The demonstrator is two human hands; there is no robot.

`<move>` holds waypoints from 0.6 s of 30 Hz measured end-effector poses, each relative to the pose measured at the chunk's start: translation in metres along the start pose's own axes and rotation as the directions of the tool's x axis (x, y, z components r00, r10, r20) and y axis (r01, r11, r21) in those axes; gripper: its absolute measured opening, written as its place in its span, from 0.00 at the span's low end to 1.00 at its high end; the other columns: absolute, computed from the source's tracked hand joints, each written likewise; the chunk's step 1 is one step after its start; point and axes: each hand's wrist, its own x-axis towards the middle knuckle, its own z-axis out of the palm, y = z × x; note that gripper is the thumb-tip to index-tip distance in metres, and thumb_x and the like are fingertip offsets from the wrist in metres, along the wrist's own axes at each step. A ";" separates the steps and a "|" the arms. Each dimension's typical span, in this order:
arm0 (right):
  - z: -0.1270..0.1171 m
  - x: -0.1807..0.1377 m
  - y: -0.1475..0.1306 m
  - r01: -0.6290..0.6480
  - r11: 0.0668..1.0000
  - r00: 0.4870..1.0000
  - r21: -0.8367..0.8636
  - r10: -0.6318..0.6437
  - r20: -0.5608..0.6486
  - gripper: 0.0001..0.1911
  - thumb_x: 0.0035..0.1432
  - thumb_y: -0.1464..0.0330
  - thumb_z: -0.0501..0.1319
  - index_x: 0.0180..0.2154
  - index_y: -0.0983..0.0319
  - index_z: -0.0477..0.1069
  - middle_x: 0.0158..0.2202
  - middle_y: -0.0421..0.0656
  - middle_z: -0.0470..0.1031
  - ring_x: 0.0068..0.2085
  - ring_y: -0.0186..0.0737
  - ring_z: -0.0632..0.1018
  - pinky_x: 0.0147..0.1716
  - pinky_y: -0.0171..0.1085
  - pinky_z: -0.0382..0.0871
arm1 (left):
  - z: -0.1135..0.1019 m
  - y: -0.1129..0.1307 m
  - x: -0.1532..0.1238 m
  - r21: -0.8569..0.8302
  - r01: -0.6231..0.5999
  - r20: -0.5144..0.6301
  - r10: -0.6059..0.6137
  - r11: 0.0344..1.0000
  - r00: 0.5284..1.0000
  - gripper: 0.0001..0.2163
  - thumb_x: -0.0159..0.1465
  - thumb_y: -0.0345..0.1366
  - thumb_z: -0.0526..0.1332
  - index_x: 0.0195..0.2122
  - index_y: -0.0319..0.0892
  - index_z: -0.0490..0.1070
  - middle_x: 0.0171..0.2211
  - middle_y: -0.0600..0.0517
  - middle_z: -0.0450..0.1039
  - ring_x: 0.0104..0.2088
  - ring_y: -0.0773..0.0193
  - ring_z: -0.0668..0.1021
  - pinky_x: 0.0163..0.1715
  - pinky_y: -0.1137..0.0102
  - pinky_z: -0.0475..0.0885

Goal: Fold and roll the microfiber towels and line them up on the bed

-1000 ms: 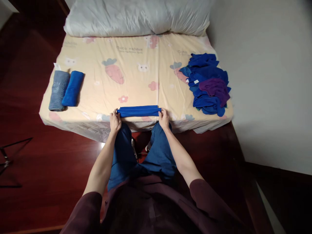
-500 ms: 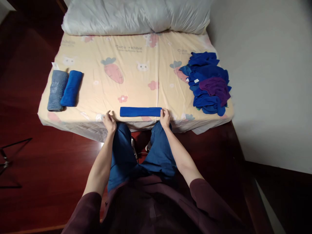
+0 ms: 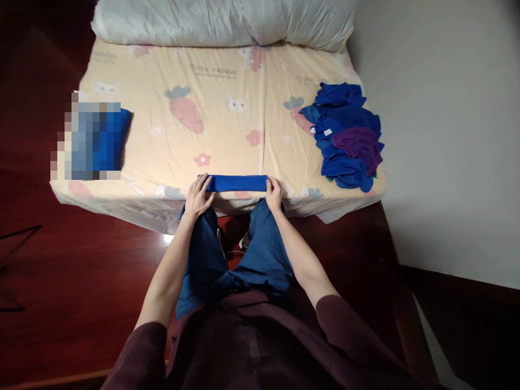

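Head view: now laying left hand (image 3: 197, 197) with spread fingers back over left end of blue cloth strip (image 3: 238, 183) after hovering clear; pinching right end with right hand (image 3: 275, 195). Steadying both ends again, along near edge of bed (image 3: 223, 135).

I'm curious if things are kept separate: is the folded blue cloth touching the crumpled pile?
Apart. In the head view, the right hand and some bedsheet lie between the folded blue cloth and crumpled pile.
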 end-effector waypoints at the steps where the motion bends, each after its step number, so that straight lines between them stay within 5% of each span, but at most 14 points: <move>1: 0.000 0.000 0.001 -0.005 1.000 1.000 0.002 0.005 0.007 0.25 0.71 0.52 0.50 0.51 0.61 0.76 0.51 0.51 0.80 0.53 0.47 0.80 0.56 0.46 0.73 | 0.002 -0.002 0.001 -0.007 -0.004 0.013 0.004 1.000 1.000 0.31 0.66 0.41 0.58 0.70 0.46 0.58 0.71 0.45 0.56 0.72 0.48 0.57 0.70 0.50 0.54; 8: -0.001 -0.002 0.004 -0.068 0.997 0.995 0.024 0.066 0.080 0.29 0.66 0.49 0.56 0.55 0.64 0.73 0.38 0.47 0.80 0.35 0.41 0.79 0.40 0.39 0.77 | -0.004 -0.020 0.008 0.089 -0.049 0.063 0.043 0.995 0.997 0.26 0.68 0.31 0.50 0.68 0.43 0.63 0.69 0.44 0.61 0.71 0.48 0.60 0.68 0.49 0.56; 13: 0.000 0.000 0.004 -0.069 0.992 0.995 0.102 0.060 0.082 0.28 0.67 0.49 0.55 0.54 0.65 0.74 0.39 0.48 0.81 0.38 0.41 0.80 0.42 0.40 0.76 | -0.018 -0.032 0.013 0.175 -0.191 0.248 0.144 0.966 0.958 0.25 0.67 0.30 0.48 0.65 0.40 0.65 0.68 0.38 0.62 0.67 0.42 0.66 0.61 0.46 0.63; 18: 0.001 0.000 0.002 -0.088 0.993 0.993 0.076 0.082 0.081 0.26 0.66 0.51 0.57 0.52 0.63 0.76 0.37 0.46 0.80 0.34 0.42 0.79 0.39 0.40 0.76 | -0.022 -0.034 0.008 0.226 -0.238 0.306 0.163 0.944 0.938 0.23 0.66 0.30 0.50 0.61 0.44 0.70 0.59 0.36 0.72 0.59 0.42 0.73 0.56 0.48 0.68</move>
